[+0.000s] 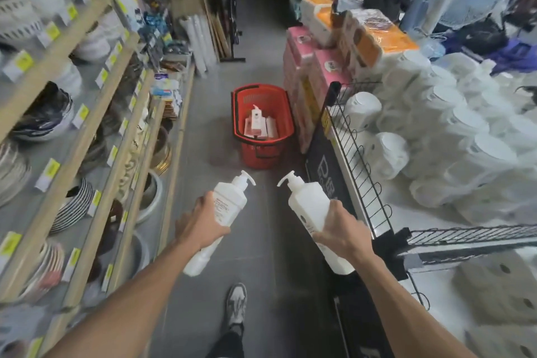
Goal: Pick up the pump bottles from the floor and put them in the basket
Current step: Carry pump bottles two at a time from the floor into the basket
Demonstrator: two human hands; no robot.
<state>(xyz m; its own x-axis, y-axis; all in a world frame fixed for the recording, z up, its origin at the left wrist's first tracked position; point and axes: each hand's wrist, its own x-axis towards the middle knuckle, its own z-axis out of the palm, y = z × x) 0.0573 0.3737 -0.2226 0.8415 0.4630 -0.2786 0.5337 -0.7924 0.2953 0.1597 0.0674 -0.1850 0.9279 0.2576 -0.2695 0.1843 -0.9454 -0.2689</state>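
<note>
Grey tiled floor point(203, 125) — red basket point(263, 151) standing on it.

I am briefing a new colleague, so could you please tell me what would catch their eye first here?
The left hand grips one white pump bottle and the right hand a second bottle at lower centre. Ahead on the aisle floor stands a red basket, already holding similar bottles.
</note>
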